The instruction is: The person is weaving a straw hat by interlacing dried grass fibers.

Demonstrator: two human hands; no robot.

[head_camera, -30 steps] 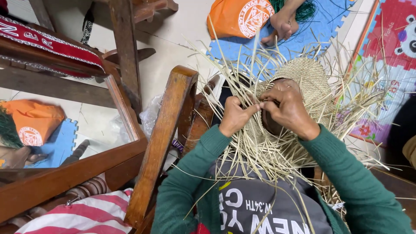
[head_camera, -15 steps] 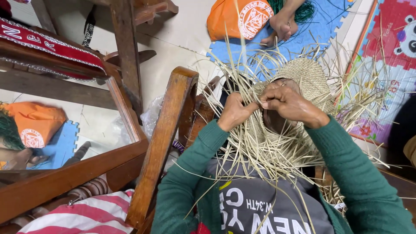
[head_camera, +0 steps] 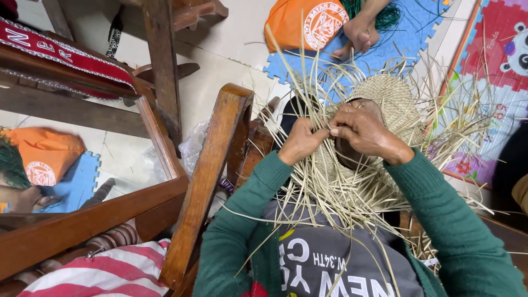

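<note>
Two hands meet at the middle of the view, over a half-woven straw hat (head_camera: 385, 99) on the person's lap, just right of a slanted wooden chair rail (head_camera: 212, 176). Left hand (head_camera: 301, 140) is a closed fist pinching pale straw strands (head_camera: 341, 192); right hand (head_camera: 360, 129) has fingertips (head_camera: 335, 131) nipped narrow on the same strands, knuckle to knuckle with the left. Versus half a second ago: hands sit at about the same spot on the hat, and the pinch point has barely shifted; a second ago the right hand covered more of the crown. Loose strand ends fan out all round the brim and down over the grey printed shirt (head_camera: 330, 269) and green sleeves (head_camera: 440, 220). Surface: pale tiled floor (head_camera: 220, 60), blue foam puzzle mat (head_camera: 407, 33) at top with another person's bare feet (head_camera: 357, 36) and an orange cloth bag (head_camera: 305, 25) on it, a red and pink puzzle mat (head_camera: 495, 44) at the right edge. Left side: wooden-framed mirror (head_camera: 82, 165) reflecting orange bag and blue mat, striped red and white cloth (head_camera: 104, 275) at bottom left.
</note>
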